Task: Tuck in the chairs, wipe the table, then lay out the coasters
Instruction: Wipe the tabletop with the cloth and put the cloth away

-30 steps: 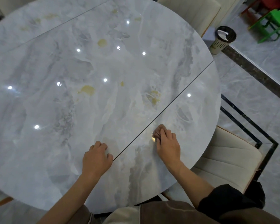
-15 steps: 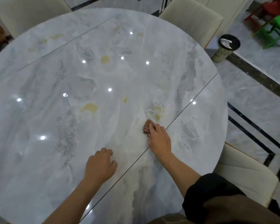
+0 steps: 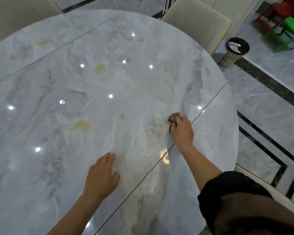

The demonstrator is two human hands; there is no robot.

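A round grey marble table (image 3: 41, 167) fills the view, with several yellowish stains on it, such as one stain (image 3: 81, 125) left of centre and another stain (image 3: 100, 68) further back. My right hand (image 3: 182, 131) grips a small brownish cloth (image 3: 172, 118) and presses it on the tabletop beside a smeared stain (image 3: 158, 128). My left hand (image 3: 102, 175) rests flat on the table near me, fingers straight. No coasters are in view.
Cream chairs stand around the table: one chair (image 3: 197, 22) at the back right, one chair (image 3: 15, 12) at the back left, one chair (image 3: 265, 189) by my right side. A small waste bin (image 3: 234, 51) stands on the floor, green (image 3: 287, 29) and red stools beyond it.
My right hand has slid the cloth away from me, over the seam, to the stain near the centre. My left hand has flattened out. The view has moved forward over the table.
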